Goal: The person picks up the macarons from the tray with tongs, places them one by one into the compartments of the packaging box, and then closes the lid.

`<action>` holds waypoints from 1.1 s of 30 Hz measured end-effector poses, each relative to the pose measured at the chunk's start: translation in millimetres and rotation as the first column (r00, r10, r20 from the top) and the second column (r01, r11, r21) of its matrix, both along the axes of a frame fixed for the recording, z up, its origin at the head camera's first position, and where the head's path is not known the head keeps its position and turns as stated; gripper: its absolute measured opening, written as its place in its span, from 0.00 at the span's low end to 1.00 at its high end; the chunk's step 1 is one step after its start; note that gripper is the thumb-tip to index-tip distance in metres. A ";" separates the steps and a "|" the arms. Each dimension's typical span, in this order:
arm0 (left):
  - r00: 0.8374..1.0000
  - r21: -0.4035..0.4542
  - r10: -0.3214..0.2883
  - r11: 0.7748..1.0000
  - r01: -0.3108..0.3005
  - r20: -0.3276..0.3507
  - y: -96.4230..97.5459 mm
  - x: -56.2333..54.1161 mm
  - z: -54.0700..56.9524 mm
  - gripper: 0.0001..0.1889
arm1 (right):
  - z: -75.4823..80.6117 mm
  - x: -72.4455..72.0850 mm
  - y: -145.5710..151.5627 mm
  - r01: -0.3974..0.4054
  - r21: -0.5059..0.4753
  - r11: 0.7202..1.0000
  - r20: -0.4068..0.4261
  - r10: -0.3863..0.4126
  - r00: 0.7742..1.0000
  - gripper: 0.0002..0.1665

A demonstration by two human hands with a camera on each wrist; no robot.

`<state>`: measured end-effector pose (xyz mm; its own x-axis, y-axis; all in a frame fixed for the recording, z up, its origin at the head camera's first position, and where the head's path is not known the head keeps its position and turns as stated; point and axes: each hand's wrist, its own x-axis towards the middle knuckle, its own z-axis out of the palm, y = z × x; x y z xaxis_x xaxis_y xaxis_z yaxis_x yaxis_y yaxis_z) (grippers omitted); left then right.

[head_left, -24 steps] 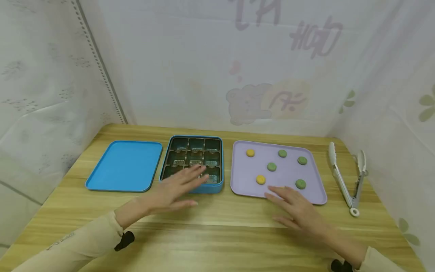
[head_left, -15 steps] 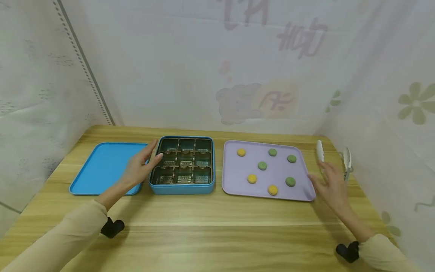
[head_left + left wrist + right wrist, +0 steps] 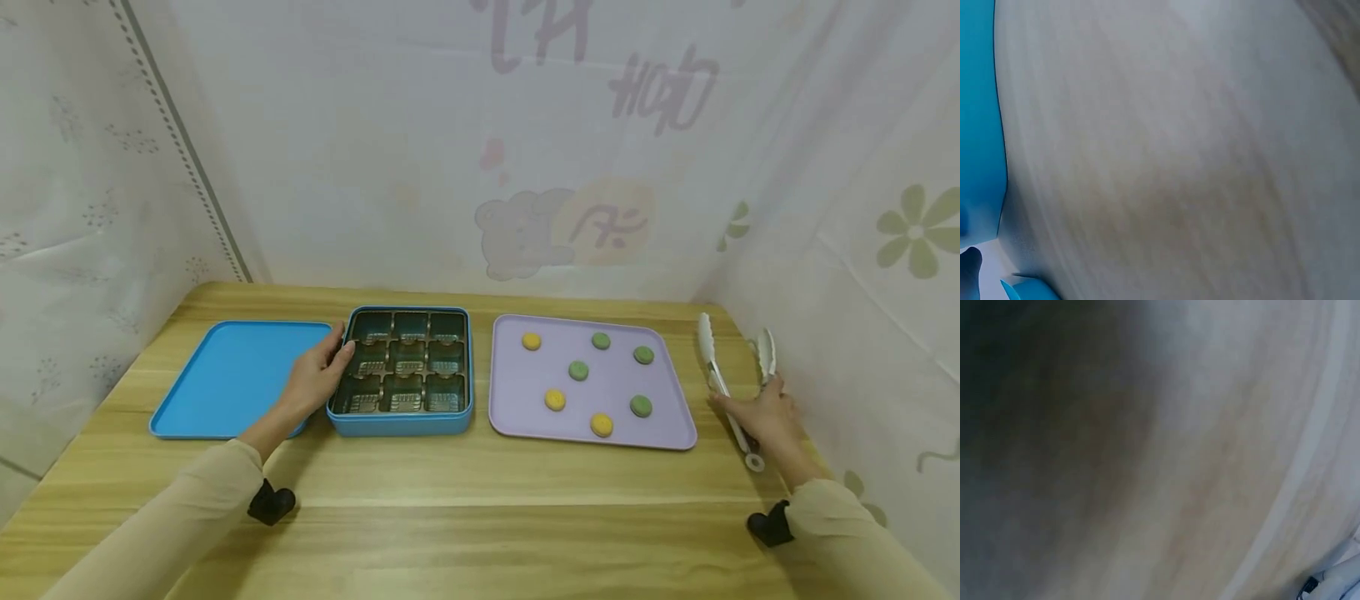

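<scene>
My left hand [image 3: 318, 372] rests against the left side of a blue square box [image 3: 401, 426], thumb at the rim and fingers straight along the side. Inside the box sits a dark plastic insert with several compartments. At the far right, my right hand [image 3: 770, 417] grips a pair of metal tongs [image 3: 720, 382] with white scalloped tips. Its thumb lies over the left arm and its fingers bend over the right one; the tongs lie spread on the table. Both wrist views show mostly blurred tabletop, with a blue surface at the left edge of the left one.
A lilac tray [image 3: 517, 421] bears several green macarons [image 3: 578, 370] and 3 yellow macarons [image 3: 555, 400], right of the box. A blue lid [image 3: 240, 379] lies on the wooden table [image 3: 465, 542] at left. Printed cloth [image 3: 360, 167] hangs behind and at both sides.
My left hand has gone from in front of the box to its left side. The right hand has moved from the lilac tray's front edge rightwards and taken hold of the tongs.
</scene>
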<state>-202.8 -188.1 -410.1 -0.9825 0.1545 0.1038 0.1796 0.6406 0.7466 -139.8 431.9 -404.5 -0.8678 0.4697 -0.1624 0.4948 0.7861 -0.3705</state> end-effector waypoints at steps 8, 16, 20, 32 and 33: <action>0.999 -0.009 0.024 1.000 -0.024 0.027 1.9 1.2 -1.3 0.29 | -0.8 2.1 0.8 -0.032 -0.102 0.994 -0.056 0.026 0.998 0.62; 1.000 -0.019 0.017 1.000 -0.017 0.022 0.8 -0.9 -2.2 0.28 | -4.0 14.0 -0.4 -0.161 -0.100 0.982 -0.231 0.135 0.964 0.41; 0.999 -0.010 0.019 1.000 -0.018 0.026 0.6 -1.1 -2.7 0.28 | -0.6 23.8 -1.3 -0.278 -0.066 0.958 -0.318 0.244 0.916 0.33; 0.999 -0.017 0.035 0.999 -0.035 0.014 0.3 -1.2 -4.1 0.27 | 14.4 59.9 4.0 -0.596 0.048 0.801 -0.328 0.577 0.748 0.39; 0.999 -0.018 0.036 0.999 -0.035 0.014 0.2 -1.2 -4.2 0.27 | 15.7 61.9 5.3 -0.613 0.055 0.788 -0.321 0.595 0.737 0.39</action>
